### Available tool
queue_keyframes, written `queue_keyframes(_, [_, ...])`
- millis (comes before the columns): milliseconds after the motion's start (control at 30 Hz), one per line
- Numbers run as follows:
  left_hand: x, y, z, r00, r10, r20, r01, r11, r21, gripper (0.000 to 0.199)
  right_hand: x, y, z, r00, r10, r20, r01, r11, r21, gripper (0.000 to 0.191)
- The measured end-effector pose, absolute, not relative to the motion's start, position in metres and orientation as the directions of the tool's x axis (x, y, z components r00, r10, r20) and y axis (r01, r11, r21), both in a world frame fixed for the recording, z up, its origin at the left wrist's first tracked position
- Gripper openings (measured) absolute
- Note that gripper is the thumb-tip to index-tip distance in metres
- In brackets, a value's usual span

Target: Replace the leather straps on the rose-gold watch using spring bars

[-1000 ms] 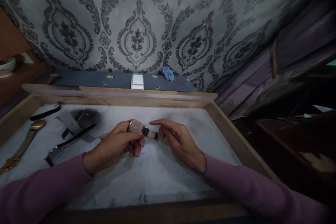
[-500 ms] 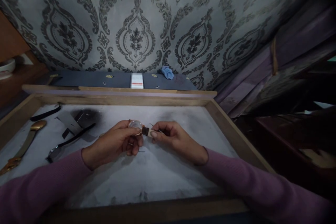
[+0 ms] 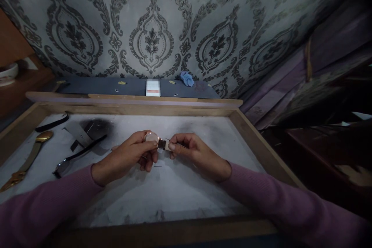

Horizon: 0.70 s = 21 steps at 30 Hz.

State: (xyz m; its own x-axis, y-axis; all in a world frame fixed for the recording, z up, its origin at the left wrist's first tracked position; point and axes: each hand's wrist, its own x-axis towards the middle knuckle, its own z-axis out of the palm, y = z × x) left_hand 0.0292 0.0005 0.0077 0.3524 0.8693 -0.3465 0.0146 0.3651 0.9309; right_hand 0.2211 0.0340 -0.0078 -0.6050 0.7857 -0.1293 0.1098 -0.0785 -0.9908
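Note:
A round watch (image 3: 151,137) with a rose-gold rim is pinched in my left hand (image 3: 130,153), the thumb lying on its lower edge. From the watch's right side runs a short dark brown strap (image 3: 162,144) with a pale part at its end. My right hand (image 3: 194,151) pinches that pale end between thumb and fingers. A thin dark tip sticks up by the right fingertips; what it belongs to is hidden. Beneath the hands, a small thin pin (image 3: 157,166) lies on the white tray surface (image 3: 174,197).
At the left of the tray lie a gold watch (image 3: 43,136), a watch with a black strap (image 3: 61,166), a grey strap (image 3: 81,133) and a black strap (image 3: 52,123). Behind the wooden rim (image 3: 162,100) are a small box (image 3: 152,87) and a blue cloth (image 3: 186,79).
The watch face has tilted slightly and now looks paler. Both hands keep their holds. The whole view has shifted a little.

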Motion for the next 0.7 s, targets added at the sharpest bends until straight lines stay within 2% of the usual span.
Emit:
queue_keyframes(167, [0.0271,0.0009,0.0115,0.373,0.875,-0.307,0.079,0.3,0.951,0.016,0.2223,0.0356,-0.0071,-0.586,0.796,-0.15,0.166,-0.062,-0.984,0.029])
queue_keyframes(333, [0.0254,0.0037,0.0158,0.371,0.855,-0.361,0.168,0.321,0.932,0.014,0.2238,0.0371,-0.0053,-0.566,0.812,-0.145,0.21,-0.028,-0.977,0.031])
queue_keyframes(467, [0.0225,0.006,0.0133,0.385,0.853,-0.352,0.227,0.283,0.932,0.015,0.225,0.0389,-0.0054,-0.565,0.813,-0.14,0.23,-0.007,-0.973,0.028])
queue_keyframes(700, [0.022,0.0082,0.0074,0.354,0.863,-0.359,0.206,0.303,0.931,0.023,0.2286,0.0422,-0.0062,-0.535,0.824,-0.186,0.226,-0.072,-0.971,0.019])
